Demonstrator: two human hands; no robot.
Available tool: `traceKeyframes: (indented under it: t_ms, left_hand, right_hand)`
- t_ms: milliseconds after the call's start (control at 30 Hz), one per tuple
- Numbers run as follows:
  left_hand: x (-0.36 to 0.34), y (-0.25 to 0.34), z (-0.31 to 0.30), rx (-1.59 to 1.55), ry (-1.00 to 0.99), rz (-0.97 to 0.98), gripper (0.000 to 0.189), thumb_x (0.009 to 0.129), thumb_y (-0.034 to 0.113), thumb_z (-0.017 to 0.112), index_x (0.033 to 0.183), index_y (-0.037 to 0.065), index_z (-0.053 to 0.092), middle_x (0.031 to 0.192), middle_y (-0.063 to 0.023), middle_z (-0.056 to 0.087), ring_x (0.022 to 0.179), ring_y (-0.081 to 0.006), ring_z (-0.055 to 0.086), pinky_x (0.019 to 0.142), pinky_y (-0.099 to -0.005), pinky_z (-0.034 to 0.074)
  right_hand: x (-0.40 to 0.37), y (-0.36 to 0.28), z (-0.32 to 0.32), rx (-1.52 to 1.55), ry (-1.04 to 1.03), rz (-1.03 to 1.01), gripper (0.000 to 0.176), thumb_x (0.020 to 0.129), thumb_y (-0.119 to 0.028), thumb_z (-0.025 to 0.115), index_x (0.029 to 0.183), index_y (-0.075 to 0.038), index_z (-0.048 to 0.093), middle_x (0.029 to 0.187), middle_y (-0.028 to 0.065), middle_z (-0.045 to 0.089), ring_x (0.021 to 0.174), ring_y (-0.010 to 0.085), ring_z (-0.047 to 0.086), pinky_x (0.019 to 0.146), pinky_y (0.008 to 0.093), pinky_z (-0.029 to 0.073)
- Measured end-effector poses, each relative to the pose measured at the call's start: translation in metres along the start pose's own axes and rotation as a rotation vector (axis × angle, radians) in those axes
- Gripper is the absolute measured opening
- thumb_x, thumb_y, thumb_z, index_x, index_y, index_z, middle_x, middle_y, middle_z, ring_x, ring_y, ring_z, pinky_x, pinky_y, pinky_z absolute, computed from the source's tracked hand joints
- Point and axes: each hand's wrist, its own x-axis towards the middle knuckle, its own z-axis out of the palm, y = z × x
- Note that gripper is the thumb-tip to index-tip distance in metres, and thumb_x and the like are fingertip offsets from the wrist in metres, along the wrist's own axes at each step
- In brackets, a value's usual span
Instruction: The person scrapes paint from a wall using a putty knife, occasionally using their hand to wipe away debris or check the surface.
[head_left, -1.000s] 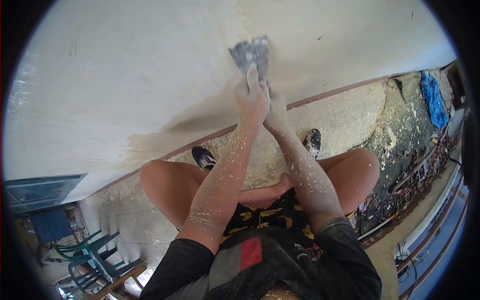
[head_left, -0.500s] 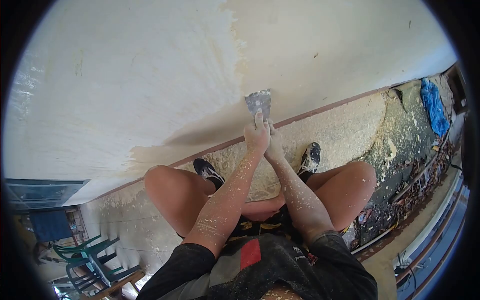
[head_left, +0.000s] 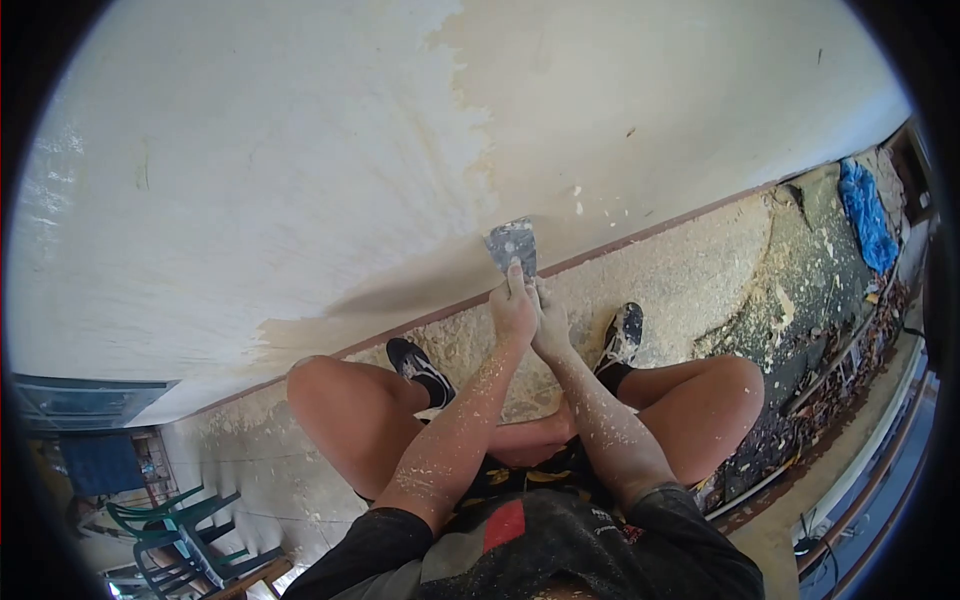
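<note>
Both my hands are wrapped around the handle of a broad metal scraper [head_left: 512,242], its blade spotted with pale flakes. My left hand [head_left: 513,312] has its thumb laid up along the tool toward the blade. Pressed beside it, my right hand [head_left: 551,322] closes on the same handle, most of which is hidden. The blade is at the low part of the wall [head_left: 570,110], near where a rough whitish coat meets a smoother beige area. Pale flakes [head_left: 578,198] show in front of the wall, right of the blade. Dust and chips cover my forearms.
Chips litter the concrete floor [head_left: 660,270] around my shoes. A blue plastic sheet [head_left: 867,215] lies at the right, near dry leaves and a pipe. Green plastic chairs [head_left: 190,535] stand at the lower left, below a louvred window [head_left: 90,398]. Railings [head_left: 870,480] run along the right.
My hands and the scraper have moved down in view, toward me. Several loose flakes now appear right of the blade. The whole view has shifted slightly.
</note>
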Motion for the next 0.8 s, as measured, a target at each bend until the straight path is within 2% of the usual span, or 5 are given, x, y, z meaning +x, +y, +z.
traceKeyframes:
  t_ms: [200, 267, 400, 633, 800]
  left_hand:
    - [0.023, 0.112, 0.003, 0.305, 0.039, 0.571, 0.038, 0.095, 0.027, 0.044, 0.080, -0.005, 0.059, 0.063, -0.0059, 0.055, 0.055, -0.0132, 0.051, 0.052, -0.0290, 0.040]
    - [0.018, 0.144, 0.005, -0.112, -0.122, 0.081, 0.037, 0.094, 0.027, 0.044, 0.085, -0.005, 0.061, 0.062, -0.0067, 0.056, 0.054, -0.0136, 0.052, 0.051, -0.0294, 0.041]
    - [0.010, 0.007, 0.001, 0.142, 0.078, 0.244, 0.039, 0.094, 0.027, 0.044, 0.078, -0.003, 0.063, 0.054, -0.0040, 0.053, 0.049, -0.0116, 0.050, 0.047, -0.0287, 0.040]
    - [0.006, 0.221, 0.027, -0.203, -0.103, 0.361, 0.049, 0.095, 0.036, 0.041, 0.063, 0.002, 0.056, 0.052, -0.0031, 0.049, 0.046, -0.0112, 0.047, 0.045, -0.0290, 0.036]
    - [0.001, 0.071, 0.014, 0.097, 0.028, 0.219, 0.051, 0.095, 0.039, 0.039, 0.074, -0.003, 0.060, 0.060, -0.0086, 0.057, 0.059, -0.0152, 0.055, 0.059, -0.0315, 0.045]
  right_hand:
    - [0.049, -0.132, -0.027, 0.177, -0.113, -0.020, 0.036, 0.091, -0.029, 0.046, 0.120, -0.009, 0.053, 0.101, 0.0215, 0.062, 0.098, 0.0307, 0.061, 0.079, 0.0370, 0.046]
    - [0.054, -0.146, -0.031, 0.233, -0.171, -0.086, 0.038, 0.091, -0.031, 0.045, 0.121, -0.008, 0.053, 0.101, 0.0220, 0.062, 0.099, 0.0305, 0.060, 0.080, 0.0383, 0.046]
    - [0.012, -0.007, 0.005, 0.067, 0.047, -0.031, 0.037, 0.092, -0.032, 0.041, 0.114, -0.006, 0.056, 0.106, 0.0207, 0.061, 0.100, 0.0305, 0.060, 0.081, 0.0404, 0.045]
    - [0.061, -0.222, -0.059, 0.209, -0.146, -0.134, 0.036, 0.092, -0.032, 0.042, 0.114, -0.005, 0.053, 0.099, 0.0219, 0.061, 0.096, 0.0369, 0.059, 0.079, 0.0405, 0.044]
    - [0.025, -0.066, -0.019, 0.030, -0.009, -0.044, 0.039, 0.093, -0.035, 0.039, 0.115, -0.008, 0.056, 0.105, 0.0200, 0.061, 0.103, 0.0346, 0.057, 0.088, 0.0386, 0.043]
